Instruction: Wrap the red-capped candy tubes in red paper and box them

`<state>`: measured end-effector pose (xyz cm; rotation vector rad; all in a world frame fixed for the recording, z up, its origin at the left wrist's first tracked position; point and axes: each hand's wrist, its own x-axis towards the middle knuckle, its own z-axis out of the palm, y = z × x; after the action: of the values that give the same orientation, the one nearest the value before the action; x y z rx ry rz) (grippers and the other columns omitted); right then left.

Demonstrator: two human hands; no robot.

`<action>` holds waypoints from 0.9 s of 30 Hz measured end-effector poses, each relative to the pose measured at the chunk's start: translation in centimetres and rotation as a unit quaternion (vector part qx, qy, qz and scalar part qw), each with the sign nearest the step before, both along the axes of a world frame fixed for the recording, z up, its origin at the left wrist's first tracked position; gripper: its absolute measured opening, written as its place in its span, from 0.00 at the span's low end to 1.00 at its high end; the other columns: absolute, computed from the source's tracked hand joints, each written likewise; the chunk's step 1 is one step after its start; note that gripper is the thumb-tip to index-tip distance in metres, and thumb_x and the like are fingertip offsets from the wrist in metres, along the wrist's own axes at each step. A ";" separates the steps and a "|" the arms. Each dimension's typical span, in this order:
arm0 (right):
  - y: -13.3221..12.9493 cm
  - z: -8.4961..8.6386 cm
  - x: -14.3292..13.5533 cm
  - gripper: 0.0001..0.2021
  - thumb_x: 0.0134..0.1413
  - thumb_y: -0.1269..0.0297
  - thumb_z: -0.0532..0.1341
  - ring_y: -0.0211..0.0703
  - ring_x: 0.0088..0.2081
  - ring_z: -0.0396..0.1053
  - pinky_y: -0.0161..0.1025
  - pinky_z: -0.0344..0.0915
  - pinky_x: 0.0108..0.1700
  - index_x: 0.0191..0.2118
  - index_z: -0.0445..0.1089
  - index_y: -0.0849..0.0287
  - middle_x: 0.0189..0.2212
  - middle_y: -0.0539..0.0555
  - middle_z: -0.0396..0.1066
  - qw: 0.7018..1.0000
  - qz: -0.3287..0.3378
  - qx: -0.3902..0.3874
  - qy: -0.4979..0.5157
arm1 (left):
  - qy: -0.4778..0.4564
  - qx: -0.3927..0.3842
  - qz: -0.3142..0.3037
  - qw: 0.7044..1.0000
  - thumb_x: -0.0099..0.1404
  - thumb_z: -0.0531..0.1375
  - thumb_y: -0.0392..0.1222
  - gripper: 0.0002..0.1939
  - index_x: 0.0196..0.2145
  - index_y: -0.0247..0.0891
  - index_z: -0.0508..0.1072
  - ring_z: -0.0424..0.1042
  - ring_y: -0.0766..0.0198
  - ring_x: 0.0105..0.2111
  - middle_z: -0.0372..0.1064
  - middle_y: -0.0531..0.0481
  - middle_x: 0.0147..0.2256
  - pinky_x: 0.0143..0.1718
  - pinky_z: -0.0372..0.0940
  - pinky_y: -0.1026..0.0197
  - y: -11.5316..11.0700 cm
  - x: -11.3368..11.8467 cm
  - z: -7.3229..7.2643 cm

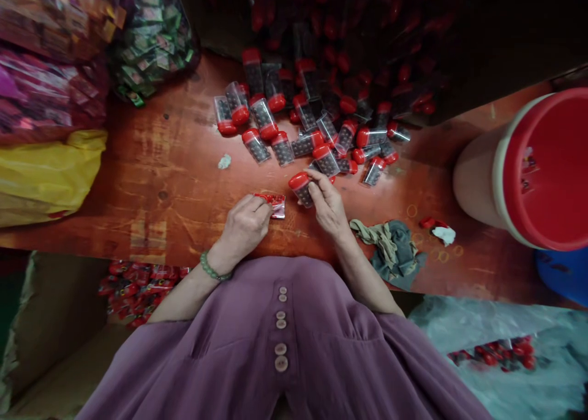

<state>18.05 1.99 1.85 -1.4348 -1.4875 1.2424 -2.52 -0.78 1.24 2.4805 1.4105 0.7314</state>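
Note:
My right hand (329,204) grips a small clear container with a red cap (300,186), tilted above the wooden table. Dark round pellets show through its wall. My left hand (247,221), with a green bead bracelet on the wrist, is closed, fingertips pressed together at some red printed labels (278,207) on the tabletop. Whether it pinches one of these labels or only touches them is hidden by the fingers. Beyond both hands lies a loose heap of similar red-capped containers (326,160), some on their sides.
Bags of small printed packets (154,40) and a yellow bag (50,178) stand at the left. A crumpled grey cloth (395,248) lies right of my right forearm. Farther right is a white bucket with a red top (482,169). An open carton (59,322) sits below the table's edge (184,256).

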 end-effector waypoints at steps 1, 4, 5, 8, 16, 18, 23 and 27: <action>-0.2 -0.2 0.0 0.19 0.67 0.52 0.52 0.37 0.30 0.71 0.39 0.72 0.35 0.58 0.63 0.54 0.40 0.53 0.73 0.998 -0.016 -0.035 0.045 | -0.005 0.006 0.000 1.000 0.68 0.54 0.32 0.13 0.27 0.37 0.72 0.66 0.61 0.29 0.70 0.47 0.28 0.33 0.64 0.59 0.0 0.0 0.0; -0.6 -0.6 0.1 0.22 0.61 0.46 0.58 0.32 0.23 0.65 0.32 0.65 0.27 0.55 0.65 0.53 0.31 0.48 0.70 0.977 -0.055 -0.108 0.173 | -0.007 -0.013 0.000 1.000 0.69 0.54 0.34 0.12 0.29 0.36 0.73 0.67 0.62 0.30 0.71 0.47 0.29 0.34 0.65 0.60 0.1 -0.1 0.2; -0.7 -0.6 0.0 0.24 0.58 0.45 0.61 0.31 0.22 0.64 0.31 0.63 0.25 0.54 0.66 0.53 0.29 0.47 0.69 0.969 -0.063 -0.124 0.206 | -0.004 -0.032 -0.001 0.999 0.70 0.54 0.34 0.12 0.30 0.35 0.74 0.68 0.61 0.30 0.72 0.46 0.30 0.35 0.65 0.59 0.1 -0.1 0.4; -1.2 -0.3 0.0 0.28 0.46 0.46 0.70 0.30 0.22 0.62 0.30 0.59 0.23 0.51 0.68 0.53 0.30 0.45 0.69 0.951 -0.078 -0.157 0.254 | -0.002 -0.089 -0.004 0.996 0.70 0.52 0.34 0.13 0.32 0.34 0.76 0.70 0.60 0.33 0.73 0.44 0.31 0.37 0.66 0.58 0.3 -0.2 0.7; -2.9 1.9 0.9 0.20 0.46 0.54 0.71 0.25 0.17 0.54 0.28 0.48 0.17 0.44 0.73 0.58 0.25 0.45 0.69 0.920 -0.008 -0.227 0.319 | -0.155 -0.082 0.003 0.985 0.67 0.60 0.39 0.08 0.33 0.38 0.79 0.76 0.65 0.32 0.79 0.50 0.32 0.35 0.70 0.62 0.7 -0.8 1.0; -3.0 2.4 1.1 0.20 0.46 0.54 0.71 0.26 0.17 0.55 0.27 0.44 0.15 0.44 0.72 0.58 0.25 0.46 0.71 0.903 0.023 -0.262 0.339 | -0.180 -0.071 -0.006 0.981 0.67 0.61 0.40 0.07 0.34 0.39 0.79 0.76 0.65 0.32 0.79 0.50 0.32 0.36 0.70 0.62 0.7 -0.9 1.2; -2.4 3.1 1.7 0.26 0.48 0.59 0.71 0.27 0.15 0.55 0.25 0.42 0.13 0.52 0.66 0.57 0.22 0.43 0.68 0.874 0.102 -0.315 0.357 | -0.208 -0.044 -0.055 0.976 0.67 0.61 0.38 0.05 0.37 0.37 0.79 0.77 0.65 0.35 0.79 0.48 0.34 0.39 0.71 0.62 0.4 -0.9 2.0; -2.0 3.0 1.8 0.27 0.51 0.58 0.68 0.26 0.13 0.49 0.27 0.42 0.14 0.56 0.65 0.57 0.17 0.39 0.62 0.865 0.158 -0.333 0.342 | -0.185 -0.059 -0.073 0.978 0.68 0.60 0.38 0.07 0.37 0.39 0.79 0.77 0.65 0.36 0.79 0.48 0.35 0.39 0.71 0.60 0.2 -0.9 2.4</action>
<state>19.84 -0.04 4.88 -0.9384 -0.8289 2.3316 -3.43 -0.59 3.63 2.1841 1.0934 0.9832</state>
